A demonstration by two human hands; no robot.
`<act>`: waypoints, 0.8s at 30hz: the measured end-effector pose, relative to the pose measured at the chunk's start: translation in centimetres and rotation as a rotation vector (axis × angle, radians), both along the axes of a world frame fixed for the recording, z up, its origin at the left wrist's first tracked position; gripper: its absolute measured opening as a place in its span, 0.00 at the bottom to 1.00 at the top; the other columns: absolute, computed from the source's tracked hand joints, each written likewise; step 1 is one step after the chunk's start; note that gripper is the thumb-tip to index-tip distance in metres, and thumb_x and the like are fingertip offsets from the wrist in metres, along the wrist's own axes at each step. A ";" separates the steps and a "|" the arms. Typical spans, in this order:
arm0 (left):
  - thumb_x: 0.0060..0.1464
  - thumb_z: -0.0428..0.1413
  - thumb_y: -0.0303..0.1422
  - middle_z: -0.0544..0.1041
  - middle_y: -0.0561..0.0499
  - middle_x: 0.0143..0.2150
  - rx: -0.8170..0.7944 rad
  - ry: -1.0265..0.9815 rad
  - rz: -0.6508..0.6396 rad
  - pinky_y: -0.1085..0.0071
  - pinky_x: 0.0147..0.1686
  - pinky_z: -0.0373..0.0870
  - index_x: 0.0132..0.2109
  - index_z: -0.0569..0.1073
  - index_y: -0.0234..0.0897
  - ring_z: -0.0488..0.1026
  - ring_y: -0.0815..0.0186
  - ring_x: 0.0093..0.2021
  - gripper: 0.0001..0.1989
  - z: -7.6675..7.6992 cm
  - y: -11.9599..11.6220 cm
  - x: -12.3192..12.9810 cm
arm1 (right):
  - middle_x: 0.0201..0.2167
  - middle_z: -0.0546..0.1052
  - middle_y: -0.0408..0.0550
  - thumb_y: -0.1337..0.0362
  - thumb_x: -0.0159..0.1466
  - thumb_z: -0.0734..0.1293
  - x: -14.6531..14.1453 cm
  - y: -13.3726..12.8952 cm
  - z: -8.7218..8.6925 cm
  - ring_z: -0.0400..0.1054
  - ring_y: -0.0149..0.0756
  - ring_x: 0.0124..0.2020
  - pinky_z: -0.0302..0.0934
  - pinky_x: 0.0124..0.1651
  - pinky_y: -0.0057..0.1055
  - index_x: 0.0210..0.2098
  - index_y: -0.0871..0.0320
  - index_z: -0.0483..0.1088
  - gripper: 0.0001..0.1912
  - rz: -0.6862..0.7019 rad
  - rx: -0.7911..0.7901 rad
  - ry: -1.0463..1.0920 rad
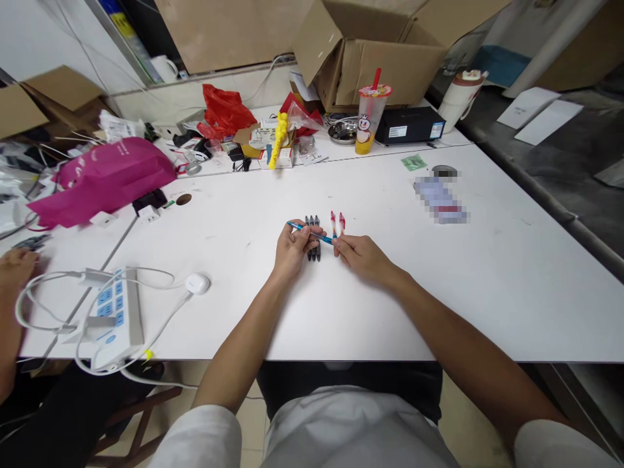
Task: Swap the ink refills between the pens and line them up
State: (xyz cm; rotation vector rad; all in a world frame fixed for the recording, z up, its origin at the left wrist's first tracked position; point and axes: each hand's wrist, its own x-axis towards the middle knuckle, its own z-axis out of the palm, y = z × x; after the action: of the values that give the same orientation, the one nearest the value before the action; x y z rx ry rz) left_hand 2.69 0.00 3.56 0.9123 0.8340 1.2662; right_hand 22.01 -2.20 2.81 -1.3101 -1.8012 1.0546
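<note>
A blue pen (314, 234) is held up above the table, slanting down to the right. My left hand (291, 249) has its fingers closed around the pen's left part, and my right hand (358, 255) pinches its right end. Beneath the pen, several black pens (312, 255) lie side by side, pointing away from me; my left fingers partly cover them. Just beyond my right hand lie two pens with red ends (342, 221), their near parts hidden by that hand.
On the left, a white power strip (127, 312) trails cables beside a co-worker's hand (18, 265). A magenta bag (112, 172), a drink cup (369, 120), a black box (409, 125) and a cardboard box (375, 71) stand along the back. A blurred phone-like item (439, 198) lies right.
</note>
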 end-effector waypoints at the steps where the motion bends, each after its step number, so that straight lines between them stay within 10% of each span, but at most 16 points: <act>1: 0.57 0.68 0.39 0.84 0.47 0.40 0.009 0.005 0.005 0.74 0.37 0.76 0.43 0.69 0.41 0.82 0.66 0.41 0.16 0.0 0.0 0.0 | 0.17 0.64 0.38 0.44 0.74 0.58 0.0 0.0 0.0 0.57 0.32 0.20 0.53 0.27 0.33 0.29 0.54 0.70 0.25 0.009 -0.022 0.026; 7: 0.57 0.68 0.41 0.84 0.51 0.41 0.010 0.022 0.129 0.70 0.41 0.78 0.59 0.62 0.47 0.82 0.65 0.40 0.29 -0.2 0.0 0.2 | 0.25 0.72 0.42 0.43 0.74 0.58 -0.1 0.0 -0.1 0.62 0.33 0.25 0.57 0.31 0.33 0.35 0.54 0.72 0.24 0.028 0.012 0.116; 18: 0.56 0.68 0.43 0.81 0.54 0.35 0.048 0.074 0.173 0.73 0.31 0.74 0.55 0.69 0.48 0.79 0.67 0.32 0.24 -0.1 0.4 -0.5 | 0.27 0.74 0.44 0.50 0.73 0.61 0.0 0.0 0.1 0.65 0.34 0.27 0.60 0.33 0.33 0.42 0.54 0.74 0.16 -0.005 0.070 0.141; 24: 0.56 0.69 0.43 0.82 0.52 0.39 0.035 0.117 0.112 0.71 0.33 0.75 0.63 0.66 0.47 0.78 0.67 0.32 0.32 -0.4 0.6 -0.9 | 0.45 0.82 0.46 0.58 0.66 0.71 -0.3 -0.6 -0.2 0.71 0.33 0.32 0.67 0.36 0.33 0.61 0.46 0.73 0.24 0.246 0.183 0.093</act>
State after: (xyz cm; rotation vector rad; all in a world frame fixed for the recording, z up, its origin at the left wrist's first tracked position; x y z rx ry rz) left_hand 1.79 0.64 3.11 0.9859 0.9687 1.3379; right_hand 21.73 -2.75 2.61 -0.9340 -1.9720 1.0316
